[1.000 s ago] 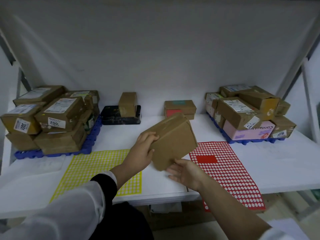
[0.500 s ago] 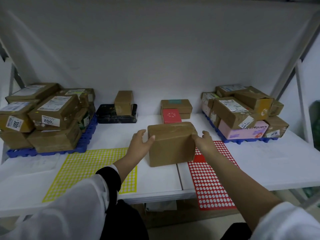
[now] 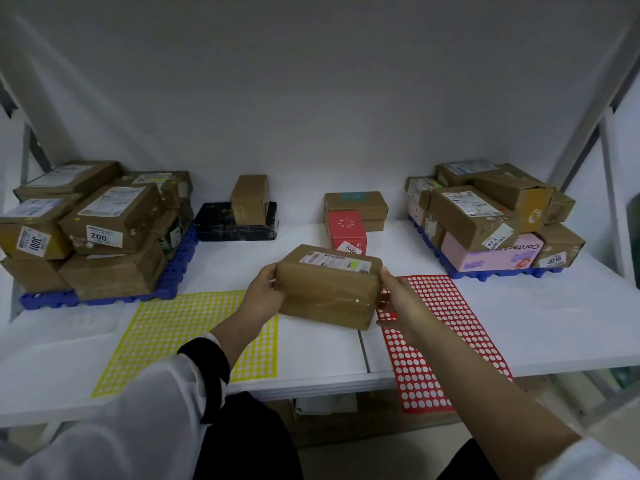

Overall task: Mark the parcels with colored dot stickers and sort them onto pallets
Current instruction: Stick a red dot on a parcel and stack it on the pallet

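Left grip [image 3: 265, 294] and right grip [image 3: 398, 299] grasp the parcel [image 3: 325, 292] by its ends, label up; label check appears in hand, next requiring one grip freed for a sticker.

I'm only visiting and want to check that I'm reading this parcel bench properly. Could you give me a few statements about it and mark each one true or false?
1. The left hand and the right hand hold the brown parcel, one at each end. True.
2. The yellow sticker sheet lies to the right of the red sticker sheet. False: the yellow one lies on the left and the red one on the right.
3. A small brown box stands on the black tray. True.
4. The left pallet and the right pallet are green. False: both are blue.
5. The pink box sits on the left pallet. False: it sits on the right pallet.
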